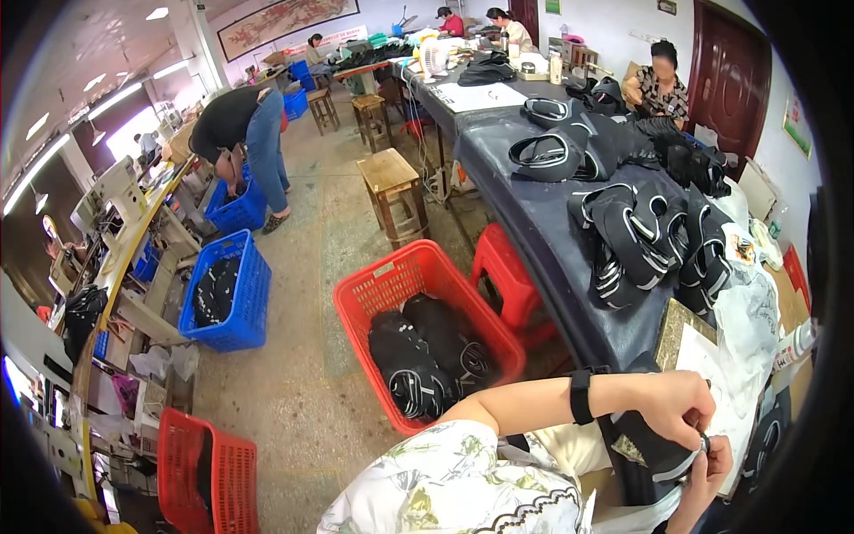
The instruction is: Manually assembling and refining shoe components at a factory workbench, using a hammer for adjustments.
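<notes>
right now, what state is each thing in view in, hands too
left hand: pinching the black piece
right hand: pinching it too
black piece: held at its edge
large red basket: open-topped, partly filled
nearer blue basket: open-topped, partly filled
front wooden stool: upright
red stool: upright
white fan: upright, spinning or not unclear

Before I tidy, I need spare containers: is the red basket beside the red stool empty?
No, the red basket holds black items inside.
</notes>
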`<control>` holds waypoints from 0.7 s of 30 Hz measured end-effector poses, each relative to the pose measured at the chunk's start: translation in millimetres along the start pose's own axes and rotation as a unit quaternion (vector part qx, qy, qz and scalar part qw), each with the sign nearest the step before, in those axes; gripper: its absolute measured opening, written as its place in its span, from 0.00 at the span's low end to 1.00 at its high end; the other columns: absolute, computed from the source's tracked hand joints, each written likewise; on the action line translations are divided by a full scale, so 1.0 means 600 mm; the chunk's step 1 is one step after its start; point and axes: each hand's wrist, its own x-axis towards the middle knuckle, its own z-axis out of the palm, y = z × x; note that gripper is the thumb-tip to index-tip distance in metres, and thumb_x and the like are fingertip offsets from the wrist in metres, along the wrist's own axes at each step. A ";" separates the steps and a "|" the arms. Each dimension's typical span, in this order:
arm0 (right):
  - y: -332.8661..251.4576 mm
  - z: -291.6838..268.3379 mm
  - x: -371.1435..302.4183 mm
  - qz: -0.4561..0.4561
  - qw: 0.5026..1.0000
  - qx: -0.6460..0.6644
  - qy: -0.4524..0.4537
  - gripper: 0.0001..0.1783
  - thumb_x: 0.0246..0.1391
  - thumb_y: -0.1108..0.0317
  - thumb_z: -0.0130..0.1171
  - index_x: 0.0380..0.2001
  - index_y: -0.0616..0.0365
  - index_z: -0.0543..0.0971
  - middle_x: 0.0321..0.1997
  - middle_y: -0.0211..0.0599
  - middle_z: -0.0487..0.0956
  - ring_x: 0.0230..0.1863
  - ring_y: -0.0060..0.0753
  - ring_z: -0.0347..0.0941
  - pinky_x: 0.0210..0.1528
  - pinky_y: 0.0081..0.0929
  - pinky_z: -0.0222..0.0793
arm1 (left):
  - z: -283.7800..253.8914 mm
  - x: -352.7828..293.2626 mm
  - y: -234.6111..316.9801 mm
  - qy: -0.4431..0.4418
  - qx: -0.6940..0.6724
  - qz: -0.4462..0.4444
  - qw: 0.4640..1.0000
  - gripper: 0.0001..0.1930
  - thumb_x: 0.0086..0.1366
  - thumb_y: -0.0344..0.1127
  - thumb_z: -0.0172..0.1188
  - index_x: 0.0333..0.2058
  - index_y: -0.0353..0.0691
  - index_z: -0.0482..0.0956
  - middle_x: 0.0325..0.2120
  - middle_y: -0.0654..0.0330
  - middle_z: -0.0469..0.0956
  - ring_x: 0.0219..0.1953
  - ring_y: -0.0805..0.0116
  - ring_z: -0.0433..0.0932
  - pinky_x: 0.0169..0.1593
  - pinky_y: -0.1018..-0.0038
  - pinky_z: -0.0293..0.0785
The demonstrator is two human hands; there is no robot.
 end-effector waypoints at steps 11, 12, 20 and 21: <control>-0.008 0.052 0.061 0.038 0.997 -0.051 -0.046 0.06 0.60 0.76 0.50 0.28 0.61 0.68 0.24 0.20 0.63 0.26 0.09 0.52 0.27 0.12 0.46 | -0.030 -0.021 -0.001 0.063 0.243 0.045 0.967 0.06 0.46 0.30 0.57 0.16 0.35 0.71 0.12 0.52 0.70 0.19 0.48 0.74 0.23 0.60 0.67; -0.010 0.067 0.072 0.014 0.997 -0.054 -0.056 0.07 0.62 0.74 0.49 0.27 0.60 0.68 0.24 0.19 0.62 0.25 0.08 0.51 0.27 0.12 0.45 | -0.043 -0.027 0.015 0.054 0.282 0.030 0.957 0.08 0.48 0.32 0.57 0.17 0.35 0.71 0.13 0.51 0.72 0.20 0.46 0.74 0.24 0.58 0.68; -0.042 0.126 0.117 -0.134 0.960 -0.193 -0.153 0.03 0.60 0.77 0.49 0.34 0.65 0.72 0.33 0.33 0.74 0.34 0.24 0.66 0.38 0.21 0.60 | -0.094 -0.062 0.065 0.117 0.215 -0.008 0.970 0.05 0.51 0.30 0.54 0.24 0.34 0.72 0.14 0.49 0.72 0.21 0.44 0.74 0.26 0.58 0.69; -0.036 0.124 0.111 -0.131 0.961 -0.193 -0.151 0.03 0.60 0.77 0.49 0.34 0.65 0.72 0.33 0.33 0.74 0.34 0.24 0.66 0.38 0.21 0.60 | -0.093 -0.063 0.063 0.072 0.215 -0.014 0.974 0.05 0.50 0.30 0.54 0.24 0.34 0.72 0.15 0.49 0.73 0.22 0.44 0.74 0.26 0.58 0.69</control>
